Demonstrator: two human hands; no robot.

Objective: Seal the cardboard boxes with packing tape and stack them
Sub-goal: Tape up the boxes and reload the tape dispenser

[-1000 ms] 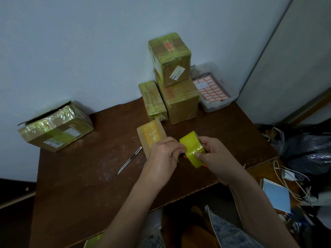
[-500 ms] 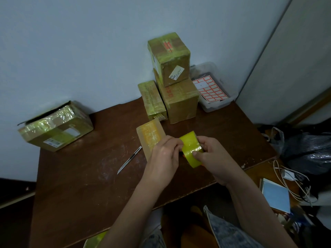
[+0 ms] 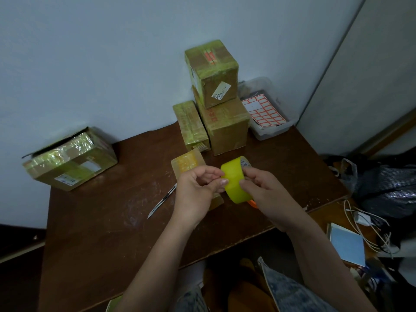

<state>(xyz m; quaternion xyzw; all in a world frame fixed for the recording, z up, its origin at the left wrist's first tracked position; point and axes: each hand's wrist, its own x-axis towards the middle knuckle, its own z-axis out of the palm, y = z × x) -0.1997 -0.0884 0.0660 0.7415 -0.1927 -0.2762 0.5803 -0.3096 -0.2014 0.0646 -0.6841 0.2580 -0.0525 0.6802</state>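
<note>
Both hands are up over the dark brown wooden tabletop [image 3: 94, 233], and the roll of yellow packing tape [image 3: 235, 180] sits between them, lifted clear of the wood. The right hand [image 3: 265, 192] is curled around the roll from its right side, steadying it so the face turns toward the other hand. The left hand [image 3: 198, 190] is pinching at the roll's near edge with thumb and fingertips, most likely hunting for the loose end of the tape. Just behind that hand rests the small flat cardboard box with yellow tape on top [image 3: 188, 162], close by, probably next for sealing. Against the wall, 2 taped cardboard boxes [image 3: 219, 97] are already stacked, a slim taped box [image 3: 191, 126] standing beside them. Far left, a wide taped box [image 3: 69, 158] sits with a flap lifted. A slim utility knife [image 3: 162, 200] lies left of the wrists, within easy reach for cutting.
</note>
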